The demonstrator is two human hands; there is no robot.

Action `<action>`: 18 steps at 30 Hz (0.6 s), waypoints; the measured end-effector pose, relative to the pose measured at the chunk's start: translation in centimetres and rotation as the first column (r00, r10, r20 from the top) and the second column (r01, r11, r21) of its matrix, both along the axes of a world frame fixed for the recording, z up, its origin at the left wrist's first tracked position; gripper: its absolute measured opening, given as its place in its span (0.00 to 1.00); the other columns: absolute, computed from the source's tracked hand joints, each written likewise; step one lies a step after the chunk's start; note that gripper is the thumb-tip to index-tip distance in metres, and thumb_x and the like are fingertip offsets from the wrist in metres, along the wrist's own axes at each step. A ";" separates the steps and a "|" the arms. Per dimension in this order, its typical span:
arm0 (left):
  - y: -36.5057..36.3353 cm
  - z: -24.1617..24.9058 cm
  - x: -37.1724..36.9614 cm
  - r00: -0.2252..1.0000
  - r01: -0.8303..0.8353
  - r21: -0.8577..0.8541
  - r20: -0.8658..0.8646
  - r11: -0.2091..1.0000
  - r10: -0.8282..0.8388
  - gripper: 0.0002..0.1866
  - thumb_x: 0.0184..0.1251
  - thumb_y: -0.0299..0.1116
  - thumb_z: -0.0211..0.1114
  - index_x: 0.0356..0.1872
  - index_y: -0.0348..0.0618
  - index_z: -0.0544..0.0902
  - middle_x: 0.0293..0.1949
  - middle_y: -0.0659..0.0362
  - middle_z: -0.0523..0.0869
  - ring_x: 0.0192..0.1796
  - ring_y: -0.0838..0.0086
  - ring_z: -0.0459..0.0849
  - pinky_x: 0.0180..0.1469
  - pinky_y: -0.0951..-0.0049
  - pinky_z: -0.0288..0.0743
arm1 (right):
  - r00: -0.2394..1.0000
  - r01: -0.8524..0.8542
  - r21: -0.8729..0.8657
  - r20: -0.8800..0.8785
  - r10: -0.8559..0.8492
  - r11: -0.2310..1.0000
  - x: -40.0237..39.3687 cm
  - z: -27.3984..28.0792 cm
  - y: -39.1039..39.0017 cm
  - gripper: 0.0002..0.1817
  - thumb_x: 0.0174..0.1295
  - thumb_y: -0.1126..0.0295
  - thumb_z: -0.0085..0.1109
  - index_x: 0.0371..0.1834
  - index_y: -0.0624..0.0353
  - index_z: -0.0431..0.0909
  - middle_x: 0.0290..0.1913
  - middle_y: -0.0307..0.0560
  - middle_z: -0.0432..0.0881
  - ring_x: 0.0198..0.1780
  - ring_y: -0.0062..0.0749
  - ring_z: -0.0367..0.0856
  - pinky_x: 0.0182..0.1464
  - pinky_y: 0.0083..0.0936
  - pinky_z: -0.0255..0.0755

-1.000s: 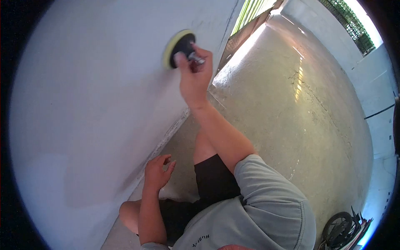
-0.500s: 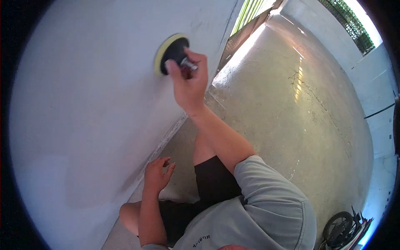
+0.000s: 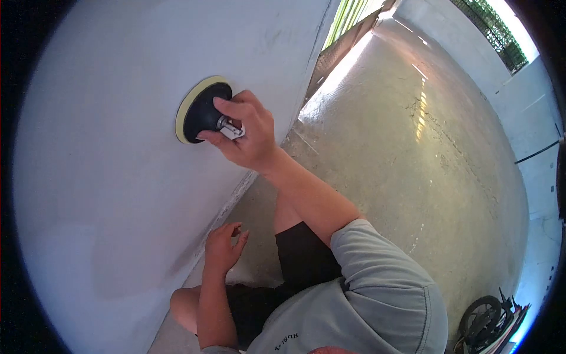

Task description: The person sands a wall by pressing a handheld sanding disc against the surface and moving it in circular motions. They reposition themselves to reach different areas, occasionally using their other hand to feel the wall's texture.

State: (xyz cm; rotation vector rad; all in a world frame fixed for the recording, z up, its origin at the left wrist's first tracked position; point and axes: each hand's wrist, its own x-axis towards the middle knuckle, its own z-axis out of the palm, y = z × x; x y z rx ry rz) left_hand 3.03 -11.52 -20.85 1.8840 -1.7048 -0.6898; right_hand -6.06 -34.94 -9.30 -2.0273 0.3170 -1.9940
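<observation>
In the head view, a person's right hand [image 3: 250, 127] presses a round pad [image 3: 200, 112] against a pale wall [image 3: 118, 147] toward 10 o'clock. The fingers spread over the pad's black back on both sides of its metal stem [image 3: 230, 127]; a yellow layer rims the side toward the wall. The pad sits just above the forearm's end, its face to the painted surface.

Toward 7 o'clock, the left hand [image 3: 223, 246] hovers near the foot of the wall, above the left knee [image 3: 184, 304], its fingers loosely curled and a narrow gap at the thumb. It is well apart from the pad.

The person, in a gray shirt [image 3: 354, 307] and dark shorts [image 3: 306, 253], sits close to the wall at 5 to 6 o'clock. The smooth concrete floor [image 3: 436, 177] stretches along 1 to 4 o'clock, marked by cracks and a streak of light. Green slats [image 3: 351, 20] stand at 1 o'clock, a barred opening [image 3: 498, 38] with foliage at 2, and a black wheel [image 3: 479, 323] at 4.
</observation>
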 end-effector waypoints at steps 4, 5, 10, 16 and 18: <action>-0.2 0.5 -0.2 1.000 0.000 0.000 -0.014 1.000 0.000 0.15 0.63 0.36 0.69 0.47 0.41 0.84 0.38 0.53 0.87 0.42 0.60 0.87 0.49 0.61 0.77 | 0.956 -0.253 0.506 0.262 0.132 0.825 1.0 -0.1 0.3 0.28 0.50 0.72 0.78 0.53 0.62 0.72 0.39 0.43 0.75 0.34 0.16 0.74 0.32 0.14 0.70; -0.1 0.4 -0.1 1.000 -0.002 0.000 -0.015 1.000 0.002 0.15 0.63 0.36 0.69 0.47 0.41 0.84 0.38 0.53 0.87 0.42 0.60 0.87 0.49 0.61 0.77 | 0.951 -0.244 0.470 0.285 0.116 0.848 1.3 -0.4 0.2 0.28 0.51 0.72 0.78 0.53 0.62 0.72 0.39 0.43 0.75 0.34 0.16 0.73 0.31 0.14 0.70; -0.1 -0.6 0.0 1.000 0.002 0.031 0.031 1.000 -0.003 0.14 0.64 0.40 0.68 0.46 0.44 0.84 0.38 0.55 0.87 0.42 0.61 0.86 0.48 0.61 0.74 | 0.994 -0.055 -0.172 -0.103 0.038 0.984 0.1 0.3 0.4 0.30 0.50 0.70 0.79 0.53 0.61 0.72 0.41 0.44 0.76 0.33 0.15 0.73 0.26 0.16 0.69; -0.3 -0.5 0.0 1.000 0.004 0.034 0.014 0.999 -0.005 0.14 0.64 0.39 0.68 0.46 0.44 0.84 0.38 0.56 0.87 0.42 0.62 0.86 0.49 0.61 0.74 | 0.847 -0.348 0.402 0.523 0.099 0.847 1.3 0.1 -0.6 0.29 0.49 0.66 0.80 0.51 0.61 0.75 0.34 0.45 0.77 0.29 0.21 0.73 0.29 0.18 0.68; -0.4 -0.5 -0.1 1.000 0.002 0.048 0.017 0.999 -0.003 0.14 0.64 0.39 0.68 0.46 0.44 0.84 0.38 0.56 0.87 0.42 0.62 0.86 0.49 0.62 0.74 | 0.999 0.013 0.084 0.035 -0.016 0.996 0.2 -0.3 0.0 0.29 0.49 0.68 0.80 0.51 0.62 0.74 0.34 0.45 0.77 0.31 0.21 0.72 0.30 0.18 0.67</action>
